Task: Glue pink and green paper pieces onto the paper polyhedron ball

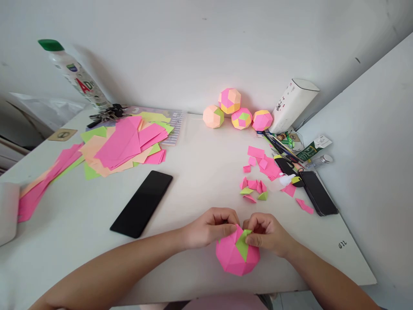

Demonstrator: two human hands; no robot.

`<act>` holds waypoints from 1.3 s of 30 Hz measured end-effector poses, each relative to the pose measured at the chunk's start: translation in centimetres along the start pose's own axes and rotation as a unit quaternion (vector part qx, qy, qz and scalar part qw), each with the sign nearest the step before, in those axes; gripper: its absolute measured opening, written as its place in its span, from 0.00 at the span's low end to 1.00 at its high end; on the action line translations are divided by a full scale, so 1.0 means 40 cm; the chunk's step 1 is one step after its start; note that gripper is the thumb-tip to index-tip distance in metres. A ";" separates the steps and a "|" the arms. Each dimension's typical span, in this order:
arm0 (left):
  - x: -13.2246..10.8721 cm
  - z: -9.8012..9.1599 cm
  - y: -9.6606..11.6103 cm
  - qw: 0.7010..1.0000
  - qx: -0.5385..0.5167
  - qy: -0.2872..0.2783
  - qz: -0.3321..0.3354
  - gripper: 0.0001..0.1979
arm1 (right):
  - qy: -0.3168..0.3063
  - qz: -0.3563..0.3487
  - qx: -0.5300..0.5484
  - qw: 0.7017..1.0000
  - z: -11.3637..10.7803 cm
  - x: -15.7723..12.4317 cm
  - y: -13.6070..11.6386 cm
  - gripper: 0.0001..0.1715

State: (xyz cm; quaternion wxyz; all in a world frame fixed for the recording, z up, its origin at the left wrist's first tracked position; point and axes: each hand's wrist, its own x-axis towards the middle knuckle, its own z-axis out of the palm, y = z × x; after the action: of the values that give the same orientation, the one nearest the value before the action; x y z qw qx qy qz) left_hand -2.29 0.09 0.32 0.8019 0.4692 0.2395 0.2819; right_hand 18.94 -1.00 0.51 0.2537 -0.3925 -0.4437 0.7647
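A pink folded-paper ball (pixel 235 258) with a green facet sits low over the near edge of the white table (pixel 200 172). My left hand (pixel 211 227) has its fingers curled on the ball's upper left. My right hand (pixel 266 234) pinches the green piece at the ball's top right. Both hands meet over the ball's top. Small folded pink and green paper pieces (pixel 253 189) lie just beyond my hands.
A black phone (pixel 142 203) lies left of my hands, another phone (pixel 318 193) at the right. Stacks of pink, orange and green paper (pixel 124 144) lie at the back left. Several finished paper balls (pixel 237 112) stand by the wall, next to a white box (pixel 292 105) and a bottle (pixel 75 75).
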 end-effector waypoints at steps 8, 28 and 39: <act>-0.004 0.000 0.000 1.000 0.003 0.007 -0.005 0.14 | -0.003 -0.008 0.015 1.000 0.001 0.000 0.001 0.16; -0.002 0.004 0.004 1.000 0.001 0.015 -0.013 0.14 | 0.023 -0.053 -0.071 0.996 0.001 -0.009 0.005 0.15; -0.001 0.004 0.005 1.000 -0.003 0.013 -0.018 0.14 | 0.000 -0.143 -0.118 0.983 0.008 -0.009 0.001 0.07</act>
State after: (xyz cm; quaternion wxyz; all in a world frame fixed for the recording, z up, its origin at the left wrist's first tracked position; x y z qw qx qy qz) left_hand -2.27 0.03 0.58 0.8051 0.4588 0.2577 0.2738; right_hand 18.89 -1.44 0.70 0.3127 -0.3521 -0.5824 0.6626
